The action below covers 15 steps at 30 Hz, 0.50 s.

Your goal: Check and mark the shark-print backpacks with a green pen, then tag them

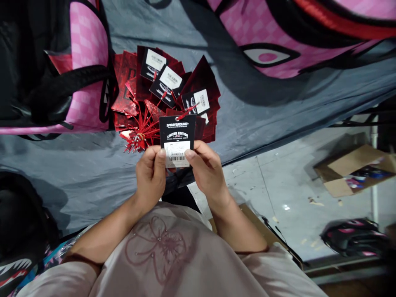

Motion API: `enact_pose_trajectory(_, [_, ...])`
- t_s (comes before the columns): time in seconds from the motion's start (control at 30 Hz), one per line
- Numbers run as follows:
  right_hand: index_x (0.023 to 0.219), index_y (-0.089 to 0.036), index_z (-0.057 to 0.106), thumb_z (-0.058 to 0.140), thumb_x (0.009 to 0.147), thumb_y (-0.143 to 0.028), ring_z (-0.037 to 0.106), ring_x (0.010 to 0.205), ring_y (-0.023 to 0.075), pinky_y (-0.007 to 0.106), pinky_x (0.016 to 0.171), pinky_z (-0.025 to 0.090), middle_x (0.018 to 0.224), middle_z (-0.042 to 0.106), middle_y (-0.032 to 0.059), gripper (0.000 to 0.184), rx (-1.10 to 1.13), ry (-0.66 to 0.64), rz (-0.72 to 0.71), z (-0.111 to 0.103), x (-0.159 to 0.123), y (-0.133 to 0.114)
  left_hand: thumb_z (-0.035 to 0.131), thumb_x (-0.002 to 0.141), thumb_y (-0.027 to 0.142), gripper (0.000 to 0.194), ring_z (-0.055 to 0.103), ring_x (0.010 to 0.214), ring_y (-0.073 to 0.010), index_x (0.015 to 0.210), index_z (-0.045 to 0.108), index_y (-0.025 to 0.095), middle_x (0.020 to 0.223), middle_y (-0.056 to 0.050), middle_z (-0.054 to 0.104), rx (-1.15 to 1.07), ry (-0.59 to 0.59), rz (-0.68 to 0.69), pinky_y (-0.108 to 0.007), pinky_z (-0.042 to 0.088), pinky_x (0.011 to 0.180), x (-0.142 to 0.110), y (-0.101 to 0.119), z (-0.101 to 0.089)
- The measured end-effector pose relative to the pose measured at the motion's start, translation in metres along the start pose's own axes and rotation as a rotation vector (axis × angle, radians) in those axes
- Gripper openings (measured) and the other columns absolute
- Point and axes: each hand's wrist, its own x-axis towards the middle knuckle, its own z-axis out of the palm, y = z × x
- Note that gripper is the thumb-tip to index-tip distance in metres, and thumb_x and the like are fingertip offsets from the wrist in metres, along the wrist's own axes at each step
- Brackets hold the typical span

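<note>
A black hang tag [177, 136] with a white barcode sticker is pinched by its lower corners between my two hands. My left hand [151, 175] grips the left side, thumb on the front. On the right side, my right hand [208, 169] does the same, its thumb over the sticker's edge. Behind the tag lies a heap of shiny red packets [125, 78], several with black barcode tags [170, 80] tied on. A bundle of red strings [142, 128], their metallic ends gathered together, rests just left of the held tag.
Grey cloth [93, 173] covers the table. Pink checkered bags stand at the left [88, 70] and far right [262, 41]. A black bag [24, 214] is at the lower left. Beyond the table edge, an open cardboard box [349, 171] and a black-and-pink bag [355, 239] sit lower.
</note>
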Motion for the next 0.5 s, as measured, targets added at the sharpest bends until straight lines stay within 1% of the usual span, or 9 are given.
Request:
enact_pose_trajectory(0.07, [0.096, -0.024, 0.070, 0.065, 0.093, -0.056, 0.056, 0.065, 0.0159, 0.030, 0.061, 0.050, 0.075, 0.063, -0.0004, 0.032, 0.032, -0.004, 0.016, 0.002, -0.001, -0.002, 0.053, 0.103, 0.047, 0.033, 0.058, 0.052, -0.0078, 0.085, 0.058, 0.020, 0.062, 0.004, 0.063, -0.008, 0.004, 0.022, -0.017, 0.042, 0.048, 0.002, 0.004, 0.002])
enact_pose_trajectory(0.17, [0.096, -0.024, 0.069, 0.065, 0.092, -0.057, 0.060, 0.070, 0.0180, 0.032, 0.065, 0.052, 0.080, 0.067, 0.0011, 0.033, 0.056, -0.003, 0.031, 0.004, -0.002, -0.004, 0.053, 0.102, 0.052, 0.038, 0.059, 0.053, -0.0092, 0.082, 0.058, 0.020, 0.063, 0.002, 0.064, -0.022, 0.010, 0.017, -0.018, 0.040, 0.045, 0.004, 0.011, 0.004])
enact_pose_trajectory(0.33, [0.098, -0.024, 0.069, 0.065, 0.091, -0.060, 0.065, 0.080, 0.0204, 0.036, 0.075, 0.055, 0.091, 0.071, 0.0034, 0.036, -0.020, 0.028, 0.017, 0.003, -0.003, -0.009, 0.051, 0.102, 0.054, 0.040, 0.055, 0.051, -0.0088, 0.082, 0.058, 0.020, 0.061, 0.003, 0.063, -0.018, 0.008, 0.003, -0.019, 0.040, 0.046, 0.005, 0.017, 0.004])
enact_pose_trajectory(0.4, [0.098, -0.024, 0.070, 0.064, 0.091, -0.060, 0.066, 0.083, 0.0215, 0.037, 0.077, 0.056, 0.091, 0.072, 0.0039, 0.037, -0.051, 0.032, 0.016, 0.003, -0.003, -0.011, 0.051, 0.102, 0.053, 0.040, 0.054, 0.050, -0.0083, 0.082, 0.058, 0.020, 0.061, 0.003, 0.063, -0.026, 0.004, 0.002, -0.019, 0.040, 0.045, 0.005, 0.018, 0.004])
enact_pose_trajectory(0.5, [0.099, -0.024, 0.070, 0.066, 0.091, -0.059, 0.066, 0.084, 0.0216, 0.037, 0.079, 0.056, 0.091, 0.072, 0.0038, 0.036, -0.034, 0.038, 0.014, 0.004, -0.003, -0.014, 0.051, 0.102, 0.053, 0.039, 0.056, 0.049, -0.0082, 0.082, 0.057, 0.020, 0.062, 0.003, 0.063, -0.062, -0.001, 0.004, -0.018, 0.039, 0.044, 0.005, 0.019, 0.004])
